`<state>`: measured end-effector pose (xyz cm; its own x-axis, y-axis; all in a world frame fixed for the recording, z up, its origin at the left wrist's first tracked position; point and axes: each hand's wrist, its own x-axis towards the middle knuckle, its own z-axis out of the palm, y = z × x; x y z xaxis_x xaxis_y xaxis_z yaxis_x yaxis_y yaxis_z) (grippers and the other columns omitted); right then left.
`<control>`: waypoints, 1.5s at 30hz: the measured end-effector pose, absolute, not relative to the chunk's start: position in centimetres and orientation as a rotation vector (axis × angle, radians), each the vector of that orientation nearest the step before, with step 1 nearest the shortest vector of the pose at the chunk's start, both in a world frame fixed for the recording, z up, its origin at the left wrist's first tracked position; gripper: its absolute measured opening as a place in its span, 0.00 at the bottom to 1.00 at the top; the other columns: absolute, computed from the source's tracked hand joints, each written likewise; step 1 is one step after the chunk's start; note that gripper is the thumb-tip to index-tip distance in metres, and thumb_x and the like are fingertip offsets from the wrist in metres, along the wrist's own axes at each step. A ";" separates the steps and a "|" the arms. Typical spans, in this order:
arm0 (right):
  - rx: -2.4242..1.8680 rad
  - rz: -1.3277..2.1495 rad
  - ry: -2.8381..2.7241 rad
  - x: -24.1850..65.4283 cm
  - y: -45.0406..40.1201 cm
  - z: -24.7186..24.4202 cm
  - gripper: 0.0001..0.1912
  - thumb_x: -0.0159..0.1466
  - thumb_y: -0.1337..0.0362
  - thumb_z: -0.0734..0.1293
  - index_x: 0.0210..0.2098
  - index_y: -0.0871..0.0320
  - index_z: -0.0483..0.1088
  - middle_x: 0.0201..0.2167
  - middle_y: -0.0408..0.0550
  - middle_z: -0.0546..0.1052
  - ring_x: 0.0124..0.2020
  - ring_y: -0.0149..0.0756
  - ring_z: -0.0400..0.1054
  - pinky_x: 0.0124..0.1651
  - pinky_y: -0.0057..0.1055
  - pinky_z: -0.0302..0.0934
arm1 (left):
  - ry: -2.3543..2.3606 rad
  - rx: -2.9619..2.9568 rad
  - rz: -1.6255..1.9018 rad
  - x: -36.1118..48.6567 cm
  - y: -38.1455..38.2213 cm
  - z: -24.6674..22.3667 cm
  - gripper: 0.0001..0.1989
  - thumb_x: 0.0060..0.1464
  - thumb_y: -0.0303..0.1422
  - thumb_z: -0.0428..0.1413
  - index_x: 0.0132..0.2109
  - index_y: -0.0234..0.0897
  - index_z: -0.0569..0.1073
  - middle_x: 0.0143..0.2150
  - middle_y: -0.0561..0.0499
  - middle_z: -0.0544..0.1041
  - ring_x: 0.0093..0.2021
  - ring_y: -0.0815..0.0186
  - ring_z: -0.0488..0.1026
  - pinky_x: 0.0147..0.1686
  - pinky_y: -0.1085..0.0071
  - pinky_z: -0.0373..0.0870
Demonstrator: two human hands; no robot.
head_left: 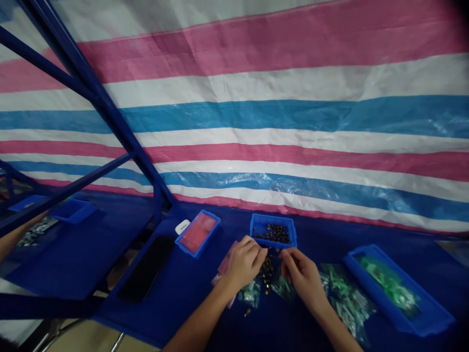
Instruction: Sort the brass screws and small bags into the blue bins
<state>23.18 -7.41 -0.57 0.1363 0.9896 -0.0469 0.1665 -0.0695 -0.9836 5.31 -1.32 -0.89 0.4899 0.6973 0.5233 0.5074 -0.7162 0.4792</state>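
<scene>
Striped pink, white and blue plastic sheet (293, 117) behind; dark blue desk (190, 293) below. Long blue plastic tray (432, 325) at right holds bagged green pieces; clear bags of green and pale pieces (344, 293) lie beside it. Black flat slab (146, 269) at left. Left hand (245, 261): fingers curled close together at the heap's edge, any grip hidden. Right hand (302, 274): thumb and forefinger drawn near each other; cannot tell if they pinch a piece. Blue plastic bin (264, 222) holding more dark pieces sits just beyond both hands, blue bin with pink contents (210, 238) off to its left. Small dark and brass-coloured pieces (267, 271) lie loose between the hands, in front of the dark-piece bin. Step looks like fingertip handling at that loose heap; next move would call for a light, precise pinch, without scattering neighbours. Small white case (182, 226) has a dark mark, unreadable; no brand, label or other writing legible.
</scene>
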 end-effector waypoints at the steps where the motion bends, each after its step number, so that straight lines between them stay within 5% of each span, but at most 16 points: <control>1: -1.461 1.035 -1.122 23.4 -7.3 -0.6 0.20 0.66 0.47 0.61 0.37 0.58 0.69 0.15 0.38 0.67 0.15 0.27 0.57 0.19 0.24 0.50 | 1.073 2.453 1.063 5.1 -1.1 -0.9 0.17 0.66 0.30 0.47 0.28 0.36 0.69 0.27 0.49 0.71 0.35 0.65 0.67 0.36 0.70 0.64; 6: -1.447 1.086 -0.941 24.7 -6.8 -0.4 0.25 0.65 0.44 0.61 0.46 0.59 0.69 0.15 0.37 0.66 0.12 0.25 0.51 0.15 0.23 0.43 | 1.422 2.354 1.040 4.3 0.3 -0.9 0.19 0.66 0.33 0.46 0.26 0.37 0.67 0.26 0.51 0.69 0.34 0.65 0.66 0.37 0.70 0.62; 14: -1.414 1.127 -0.993 24.3 -7.0 -0.1 0.23 0.64 0.45 0.62 0.42 0.60 0.71 0.16 0.38 0.66 0.14 0.25 0.52 0.17 0.24 0.44 | 1.638 2.261 0.668 2.5 2.0 -1.8 0.05 0.60 0.32 0.52 0.37 0.39 0.73 0.38 0.48 0.72 0.41 0.61 0.69 0.41 0.68 0.63; 19: -1.430 1.094 -1.080 23.9 -7.0 -0.5 0.23 0.64 0.45 0.62 0.42 0.60 0.71 0.17 0.39 0.67 0.15 0.27 0.55 0.19 0.25 0.47 | 1.442 2.158 0.565 1.1 2.6 -2.0 0.16 0.51 0.45 0.60 0.40 0.37 0.75 0.37 0.48 0.74 0.40 0.59 0.70 0.41 0.67 0.64; 24: -1.467 1.043 -1.126 23.9 -7.0 -0.4 0.23 0.65 0.45 0.61 0.42 0.60 0.71 0.17 0.40 0.68 0.16 0.28 0.57 0.20 0.26 0.48 | 1.321 1.876 0.708 0.6 3.3 -2.3 0.19 0.40 0.37 0.67 0.42 0.37 0.78 0.33 0.51 0.76 0.36 0.61 0.71 0.37 0.69 0.64; 29: -1.463 1.017 -1.138 24.0 -7.3 0.1 0.24 0.65 0.45 0.61 0.43 0.60 0.71 0.18 0.40 0.68 0.17 0.29 0.59 0.21 0.26 0.50 | 1.363 1.683 0.980 0.5 3.9 -2.4 0.10 0.48 0.37 0.62 0.36 0.35 0.78 0.30 0.51 0.77 0.31 0.65 0.71 0.35 0.71 0.66; 35: -1.451 1.060 -1.174 23.2 -7.6 0.1 0.24 0.65 0.44 0.61 0.42 0.60 0.72 0.18 0.41 0.68 0.18 0.31 0.59 0.22 0.27 0.51 | 1.374 1.424 1.305 1.2 3.4 -1.1 0.17 0.57 0.46 0.55 0.41 0.35 0.71 0.28 0.53 0.74 0.25 0.70 0.68 0.26 0.76 0.63; 41: -1.395 1.068 -1.286 22.6 -7.5 -0.3 0.22 0.65 0.46 0.61 0.45 0.58 0.69 0.18 0.40 0.69 0.18 0.31 0.60 0.23 0.27 0.52 | 0.914 1.191 1.007 3.6 1.2 -0.2 0.19 0.48 0.44 0.65 0.34 0.33 0.69 0.21 0.56 0.70 0.18 0.73 0.66 0.20 0.77 0.64; 45: -1.376 1.069 -1.482 22.7 -7.5 -0.8 0.19 0.66 0.49 0.61 0.29 0.58 0.68 0.20 0.41 0.69 0.21 0.31 0.62 0.26 0.26 0.53 | 0.713 1.181 0.816 5.4 -0.3 -0.7 0.20 0.44 0.41 0.68 0.34 0.33 0.69 0.26 0.53 0.74 0.22 0.70 0.70 0.23 0.74 0.69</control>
<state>22.75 -7.54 -0.81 -0.0570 0.9981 0.0224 0.2933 0.0382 -0.9552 5.35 -0.28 -0.69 0.5285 0.8470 -0.0574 -0.1706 0.1722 0.9702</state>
